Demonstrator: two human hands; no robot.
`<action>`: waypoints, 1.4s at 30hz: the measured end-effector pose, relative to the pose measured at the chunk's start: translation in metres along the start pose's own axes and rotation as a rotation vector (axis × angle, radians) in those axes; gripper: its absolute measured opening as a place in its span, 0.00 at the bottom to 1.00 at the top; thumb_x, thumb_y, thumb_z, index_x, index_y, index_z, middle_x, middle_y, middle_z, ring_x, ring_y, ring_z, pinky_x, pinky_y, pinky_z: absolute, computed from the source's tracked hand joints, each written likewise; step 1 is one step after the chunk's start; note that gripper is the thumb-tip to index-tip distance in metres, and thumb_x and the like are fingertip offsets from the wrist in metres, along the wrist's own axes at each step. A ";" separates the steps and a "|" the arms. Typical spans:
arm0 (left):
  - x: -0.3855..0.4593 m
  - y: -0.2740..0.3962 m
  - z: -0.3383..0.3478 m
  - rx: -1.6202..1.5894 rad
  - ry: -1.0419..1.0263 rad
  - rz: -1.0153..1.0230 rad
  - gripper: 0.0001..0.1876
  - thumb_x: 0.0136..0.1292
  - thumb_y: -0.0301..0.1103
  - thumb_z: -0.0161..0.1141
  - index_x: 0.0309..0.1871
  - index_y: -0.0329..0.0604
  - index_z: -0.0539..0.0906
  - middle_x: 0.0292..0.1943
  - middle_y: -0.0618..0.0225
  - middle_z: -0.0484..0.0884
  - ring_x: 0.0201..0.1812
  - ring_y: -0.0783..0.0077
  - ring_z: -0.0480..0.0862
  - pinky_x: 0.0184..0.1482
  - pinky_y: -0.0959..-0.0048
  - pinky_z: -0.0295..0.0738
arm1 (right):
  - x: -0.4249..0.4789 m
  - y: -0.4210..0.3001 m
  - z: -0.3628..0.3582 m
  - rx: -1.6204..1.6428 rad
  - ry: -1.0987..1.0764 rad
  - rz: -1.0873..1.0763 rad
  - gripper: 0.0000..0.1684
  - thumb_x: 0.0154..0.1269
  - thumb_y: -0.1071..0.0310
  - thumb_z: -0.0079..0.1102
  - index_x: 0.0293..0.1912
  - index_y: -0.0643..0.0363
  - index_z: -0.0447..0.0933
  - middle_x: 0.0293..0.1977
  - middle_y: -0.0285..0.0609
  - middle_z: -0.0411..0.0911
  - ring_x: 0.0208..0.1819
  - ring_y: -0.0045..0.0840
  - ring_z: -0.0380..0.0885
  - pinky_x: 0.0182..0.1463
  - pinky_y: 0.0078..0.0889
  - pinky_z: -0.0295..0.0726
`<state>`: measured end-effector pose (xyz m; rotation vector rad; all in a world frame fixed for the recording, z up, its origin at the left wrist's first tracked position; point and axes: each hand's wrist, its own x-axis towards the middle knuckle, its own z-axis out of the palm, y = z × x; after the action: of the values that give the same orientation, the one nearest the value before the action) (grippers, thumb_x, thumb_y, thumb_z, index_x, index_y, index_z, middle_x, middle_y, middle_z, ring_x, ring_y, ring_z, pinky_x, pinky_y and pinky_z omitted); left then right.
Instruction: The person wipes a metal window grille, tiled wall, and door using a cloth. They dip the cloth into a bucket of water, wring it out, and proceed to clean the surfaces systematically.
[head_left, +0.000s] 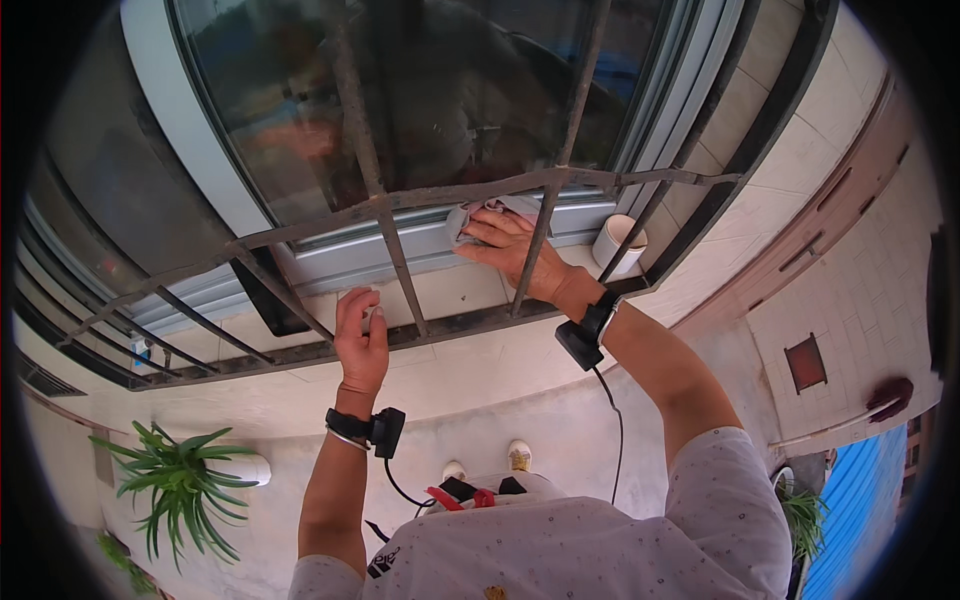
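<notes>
Reaching between the bars of a metal window grille (465, 187), my right hand (514, 244) presses a greyish-pink cloth (461, 225) against the lower frame of a sliding window (360, 259). Part of the cloth is hidden under the hand. My left hand (361, 322) is at the grille's bottom rail, above the tiled sill (457, 291), its fingers loosely curled with no object seen in them. Both wrists wear black straps with small black boxes and cables.
A white cup-like container (621, 238) stands on the sill right of my right hand. A dark flat object (266, 292) leans behind the bars at left. A potted plant (180, 480) is at lower left. A mop (889, 399) is at far right.
</notes>
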<state>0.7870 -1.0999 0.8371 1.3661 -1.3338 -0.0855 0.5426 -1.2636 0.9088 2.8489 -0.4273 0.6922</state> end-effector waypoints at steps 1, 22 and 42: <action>0.000 0.003 -0.001 0.022 0.000 0.006 0.11 0.64 0.23 0.56 0.49 0.41 0.80 0.53 0.60 0.78 0.52 0.61 0.79 0.51 0.71 0.74 | -0.005 0.001 0.003 0.034 0.060 0.072 0.31 0.51 0.82 0.57 0.55 0.46 0.79 0.61 0.40 0.72 0.69 0.36 0.63 0.69 0.41 0.65; -0.001 0.003 0.005 0.070 0.018 -0.018 0.08 0.65 0.22 0.56 0.44 0.38 0.83 0.51 0.62 0.78 0.46 0.70 0.81 0.42 0.78 0.79 | -0.030 0.001 0.020 0.180 0.379 0.363 0.41 0.40 0.88 0.62 0.57 0.46 0.77 0.56 0.43 0.67 0.59 0.40 0.67 0.65 0.37 0.68; -0.001 0.002 0.010 0.043 0.029 -0.064 0.08 0.62 0.23 0.57 0.43 0.40 0.83 0.49 0.63 0.80 0.38 0.69 0.82 0.29 0.78 0.76 | -0.053 -0.028 -0.033 1.047 0.665 0.824 0.28 0.57 0.86 0.57 0.57 0.57 0.71 0.51 0.37 0.73 0.53 0.22 0.72 0.59 0.24 0.70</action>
<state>0.7784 -1.1052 0.8350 1.4415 -1.2742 -0.0800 0.4928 -1.2166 0.9100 2.7929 -1.4669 2.5247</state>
